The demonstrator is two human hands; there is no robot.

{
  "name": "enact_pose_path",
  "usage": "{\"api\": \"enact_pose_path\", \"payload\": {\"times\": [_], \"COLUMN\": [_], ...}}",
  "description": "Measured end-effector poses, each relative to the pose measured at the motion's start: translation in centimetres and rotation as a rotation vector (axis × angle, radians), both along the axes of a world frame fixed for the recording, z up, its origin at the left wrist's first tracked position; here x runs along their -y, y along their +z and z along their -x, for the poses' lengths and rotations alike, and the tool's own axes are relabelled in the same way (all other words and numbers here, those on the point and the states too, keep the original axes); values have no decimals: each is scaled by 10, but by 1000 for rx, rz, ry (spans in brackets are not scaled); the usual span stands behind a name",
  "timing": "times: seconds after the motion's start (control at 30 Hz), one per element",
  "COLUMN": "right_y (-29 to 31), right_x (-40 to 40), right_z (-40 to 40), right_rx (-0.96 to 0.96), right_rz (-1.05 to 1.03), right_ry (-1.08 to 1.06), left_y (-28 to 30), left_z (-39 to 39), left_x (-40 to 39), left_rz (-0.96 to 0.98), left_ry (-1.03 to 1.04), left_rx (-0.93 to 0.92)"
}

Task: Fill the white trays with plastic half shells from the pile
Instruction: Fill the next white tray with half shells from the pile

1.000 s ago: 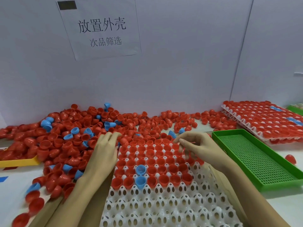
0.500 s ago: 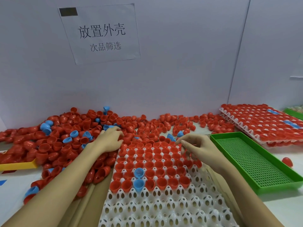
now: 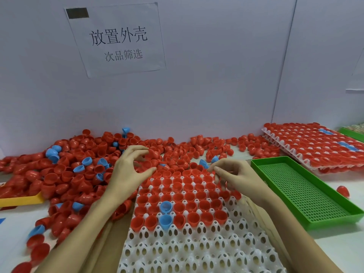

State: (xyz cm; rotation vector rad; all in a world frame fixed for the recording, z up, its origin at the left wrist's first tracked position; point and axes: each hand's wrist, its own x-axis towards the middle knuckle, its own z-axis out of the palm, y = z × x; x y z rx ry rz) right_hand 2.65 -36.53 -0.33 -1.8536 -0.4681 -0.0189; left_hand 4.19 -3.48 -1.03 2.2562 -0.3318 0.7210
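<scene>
While your left hand [image 3: 130,170] curls over the pile [image 3: 78,170] just left of the white tray [image 3: 197,251], thumb and fingers apart and nothing clearly held, pinch one shell rim-up; your right hand [image 3: 234,176] pinches something small at the tray's far edge, so seat it fully.

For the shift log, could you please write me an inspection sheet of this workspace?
Surface: white table, largely covered.
Job's things: white tray, far rows filled, near rows empty; pile of half shells, mostly red, some blue; filled trays stacked far right.
Clutter: empty green tray; yellow tray; stray red shell.
Grips: left hand curled over pile's edge; right hand at tray's far rows; contents unclear.
Cables: nothing seen.
Surroundings: wall sign.
</scene>
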Motion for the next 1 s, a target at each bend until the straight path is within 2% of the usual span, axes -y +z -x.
{"api": "enact_pose_path", "payload": {"times": [0.1, 0.3, 0.47, 0.57, 0.7, 1.0], "right_y": [2, 8, 5, 1, -1, -4], "right_x": [-5, -15, -22, -26, -25, -27], "right_z": [4, 12, 13, 10, 9, 11], "right_rx": [-7, 29, 110, 145, 123, 225], "right_rz": [-4, -30, 115, 182, 161, 331], "right_ry": [47, 213, 293, 286, 253, 210], "left_y": [0, -15, -21, -21, -19, -21], "left_z": [33, 64, 68, 69, 69, 71], "left_x": [31, 63, 65, 65, 64, 67], "left_rz": [82, 199, 203, 307, 455, 433], "left_ry": [-152, -347, -378, -413, -446, -507], "left_rx": [-3, -196, -224, -268, -330, -364]}}
